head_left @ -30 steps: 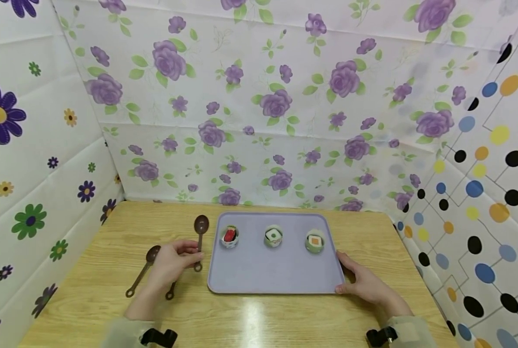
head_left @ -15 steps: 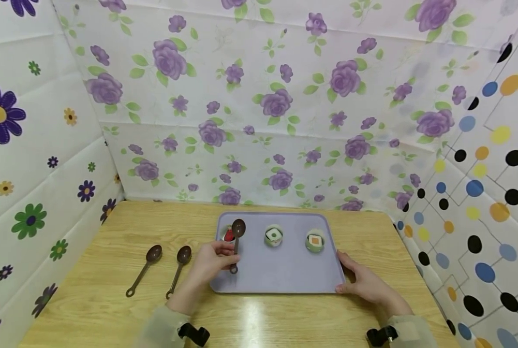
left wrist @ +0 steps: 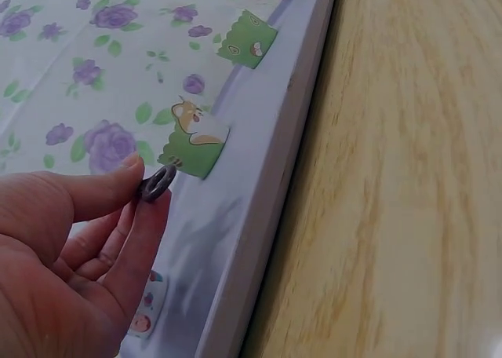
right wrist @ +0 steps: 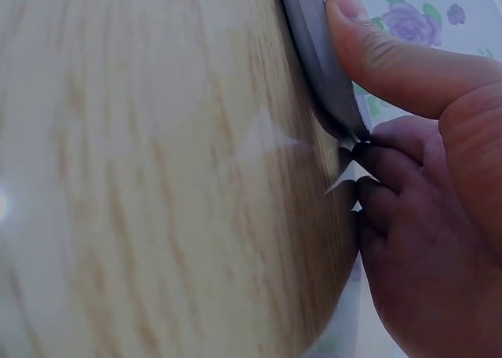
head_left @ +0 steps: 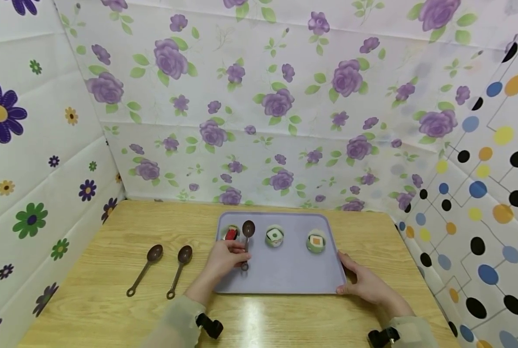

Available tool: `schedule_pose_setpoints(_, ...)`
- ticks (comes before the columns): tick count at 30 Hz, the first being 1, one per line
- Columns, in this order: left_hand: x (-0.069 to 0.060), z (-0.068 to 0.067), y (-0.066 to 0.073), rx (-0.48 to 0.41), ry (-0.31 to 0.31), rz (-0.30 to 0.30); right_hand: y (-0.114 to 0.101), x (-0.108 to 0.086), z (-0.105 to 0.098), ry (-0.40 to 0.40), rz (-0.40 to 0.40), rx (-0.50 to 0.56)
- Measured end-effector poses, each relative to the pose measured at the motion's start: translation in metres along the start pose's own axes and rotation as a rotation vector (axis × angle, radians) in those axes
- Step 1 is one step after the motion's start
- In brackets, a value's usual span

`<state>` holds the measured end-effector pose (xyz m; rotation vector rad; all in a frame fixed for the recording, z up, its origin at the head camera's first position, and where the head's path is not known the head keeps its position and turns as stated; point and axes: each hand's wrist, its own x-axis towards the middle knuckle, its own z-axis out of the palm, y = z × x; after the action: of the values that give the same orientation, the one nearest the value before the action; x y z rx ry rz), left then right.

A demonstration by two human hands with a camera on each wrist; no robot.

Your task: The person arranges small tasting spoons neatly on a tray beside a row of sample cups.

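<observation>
My left hand [head_left: 225, 257] pinches a dark brown spoon [head_left: 248, 229] by its handle, bowl pointing away, above the left part of the lilac tray [head_left: 293, 270]. In the left wrist view, thumb and fingertips hold the spoon's ring end [left wrist: 159, 183]. At the tray's right front corner, my right hand [head_left: 365, 282] grips the edge, its thumb [right wrist: 384, 63] against the rim. Three small paper cups stand in a row on the tray: a left cup with a red piece [head_left: 230, 234], a middle cup [head_left: 274, 236] and a right cup [head_left: 316, 241], the latter two with white-topped pieces.
Two more brown spoons, an outer spoon [head_left: 145, 268] and an inner spoon [head_left: 180, 270], lie on the wooden table [head_left: 106, 261] left of the tray. A flowered cloth [head_left: 241, 159] hangs behind the table, with patterned cloths at both sides.
My left hand has lifted the spoon from the table beside the tray and carried it right, over the tray, between the left and middle cups. My right hand stays at the tray's edge.
</observation>
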<state>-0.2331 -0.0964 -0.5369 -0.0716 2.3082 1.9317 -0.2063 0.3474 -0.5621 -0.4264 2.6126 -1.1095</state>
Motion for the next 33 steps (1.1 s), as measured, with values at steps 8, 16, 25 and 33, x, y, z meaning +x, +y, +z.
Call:
schedule_pose_setpoints(8, 0.009, 0.009, -0.003, -0.032, 0.038, -0.002, 0.001, 0.001, 0.001, -0.011, 0.031, 0.041)
schedule_pose_setpoints(16, 0.012, 0.018, -0.007, 0.017, 0.060, -0.010, 0.000, 0.001, 0.001, -0.002, 0.014, 0.027)
schedule_pose_setpoints(25, 0.012, 0.024, -0.006, 0.049, 0.098, -0.030, -0.001, -0.001, 0.001, 0.005, 0.003, 0.018)
schedule_pose_setpoints(33, 0.010, 0.027, -0.001, 0.138, 0.141, -0.005, -0.003, -0.001, 0.000, 0.011, -0.009, 0.000)
